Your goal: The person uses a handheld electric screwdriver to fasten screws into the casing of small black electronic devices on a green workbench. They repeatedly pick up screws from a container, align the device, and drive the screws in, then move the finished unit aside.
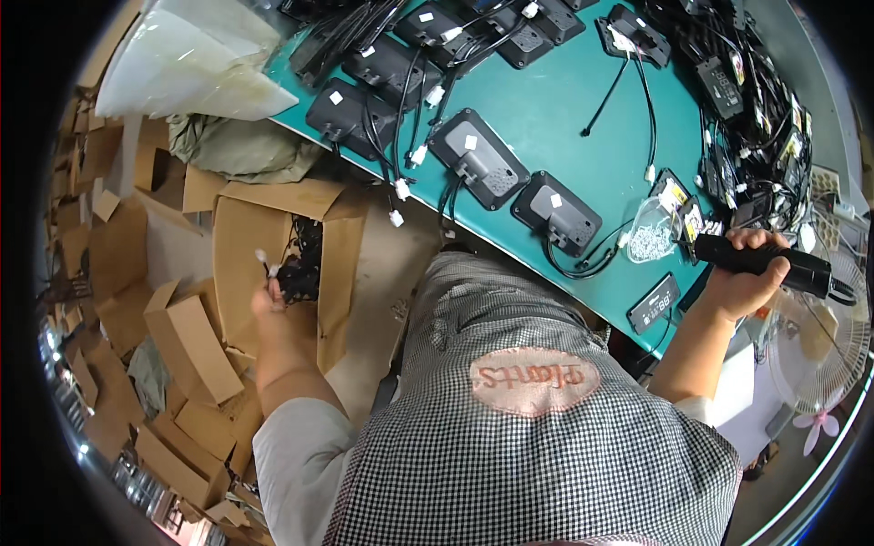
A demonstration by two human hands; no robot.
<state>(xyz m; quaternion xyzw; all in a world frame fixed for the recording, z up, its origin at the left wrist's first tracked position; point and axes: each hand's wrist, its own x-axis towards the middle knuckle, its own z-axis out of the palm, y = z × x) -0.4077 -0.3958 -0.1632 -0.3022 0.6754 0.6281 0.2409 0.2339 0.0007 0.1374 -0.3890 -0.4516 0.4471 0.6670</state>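
Note:
Over an open cardboard box [337, 300] at the left, my left hand [270, 300] is closed on a thin cable with a pale connector [261, 257]. Below that hand, black cabled pieces [300, 264] lie in the box, partly hidden by its flap. On the right, my right hand [742, 282] wraps round a black cylindrical tool [792, 270] with a loop at its rear end, like an electric screwdriver. It is held above the bench's right side. Nearest to it are a clear bag of small screws [651, 238] and a display unit [654, 303] with a cable.
Black housings [480, 159] with cables and white connectors lie on the green bench [537, 118]. A heap of wired display units [756, 127] fills its right end. A fan [824, 337] stands at the right; cardboard boxes [191, 341] crowd the floor at left.

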